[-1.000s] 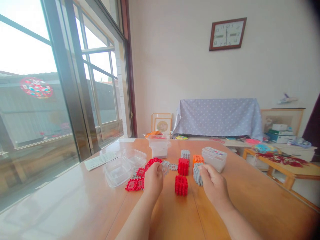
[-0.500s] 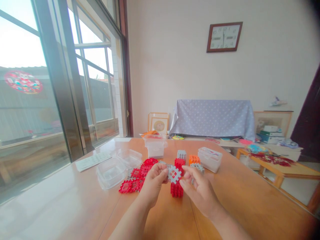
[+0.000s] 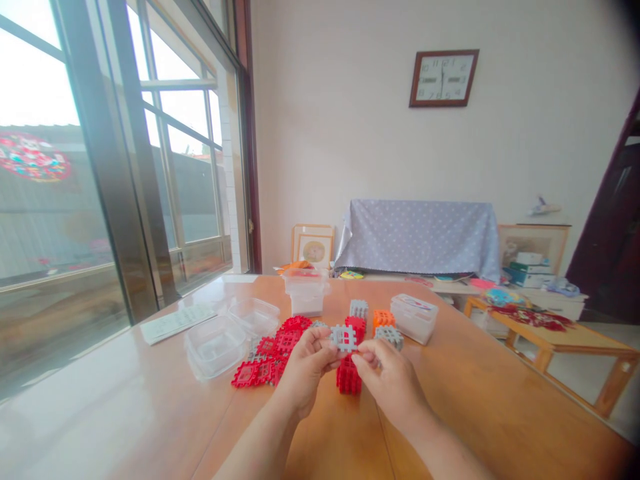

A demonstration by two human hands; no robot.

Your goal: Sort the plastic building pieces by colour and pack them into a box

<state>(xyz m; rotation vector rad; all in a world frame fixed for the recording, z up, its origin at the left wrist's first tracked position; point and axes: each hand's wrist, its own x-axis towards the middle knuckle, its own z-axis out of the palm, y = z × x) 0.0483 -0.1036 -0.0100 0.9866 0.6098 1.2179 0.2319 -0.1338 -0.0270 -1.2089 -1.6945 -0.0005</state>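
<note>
A grey square building tile (image 3: 343, 339) with notched edges and an openwork middle is held up over the table. My left hand (image 3: 309, 360) pinches its left side, and my right hand (image 3: 387, 370) grips its right edge between thumb and fingers. Behind and below it stand red blocks of joined tiles (image 3: 349, 377), partly covered by the hands. Loose red tiles (image 3: 267, 353) lie in a heap left of my left hand, with some grey ones among them. Beyond my right hand are a grey block (image 3: 389, 336), an orange block (image 3: 384, 319) and another grey block (image 3: 359, 309).
Two open clear plastic tubs (image 3: 215, 347) rest on the left, near a printed sheet (image 3: 177, 324). Stacked clear containers (image 3: 307, 293) stand at the back. A lidded plastic box (image 3: 414, 319) is on the right of the wooden table (image 3: 480, 400).
The grey tile has turned from a diamond-like tilt to nearly level. My right hand has moved left and closed on its right edge. The view has shifted slightly.
</note>
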